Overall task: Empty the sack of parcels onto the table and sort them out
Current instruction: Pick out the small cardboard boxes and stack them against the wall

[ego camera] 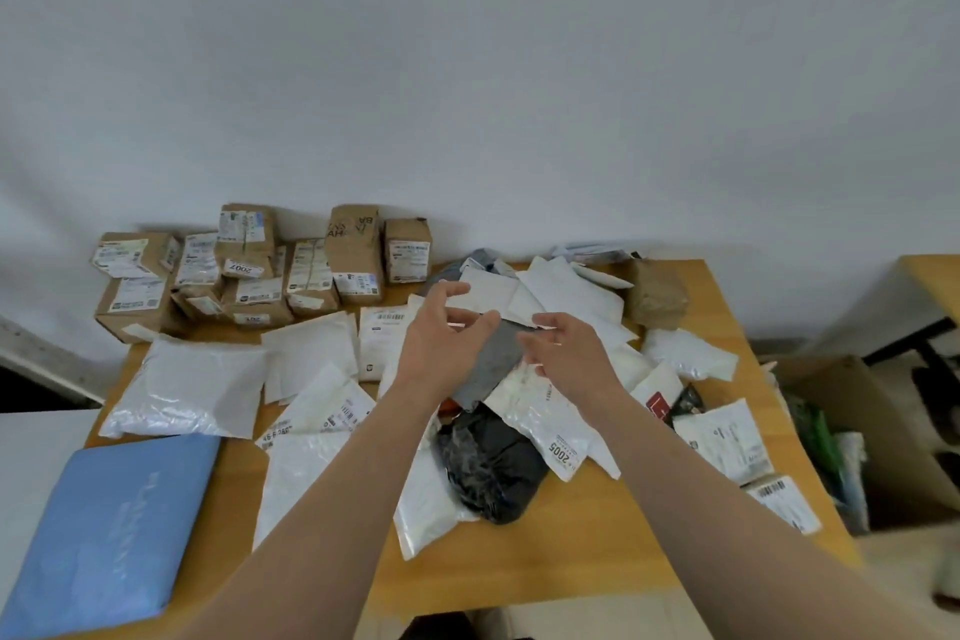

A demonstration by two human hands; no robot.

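A heap of white poly-bag parcels [545, 296] covers the middle of the wooden table [571, 541]. On the heap lies a flat grey parcel [493, 361]. My right hand [571, 353] pinches its upper right corner between thumb and fingertips. My left hand [441, 333] hovers at the parcel's left edge with its fingers spread and loosely bent, holding nothing. A black plastic parcel [485, 463] lies below the grey one. Brown cardboard boxes [249, 270] stand grouped at the table's far left. No sack shows.
A big white bag [187, 387] and a blue flat parcel [109, 530] lie at the near left. Labelled white bags [727, 437] reach the right edge. A brown padded parcel [657, 294] sits far right. An open carton [852, 437] stands on the floor to the right.
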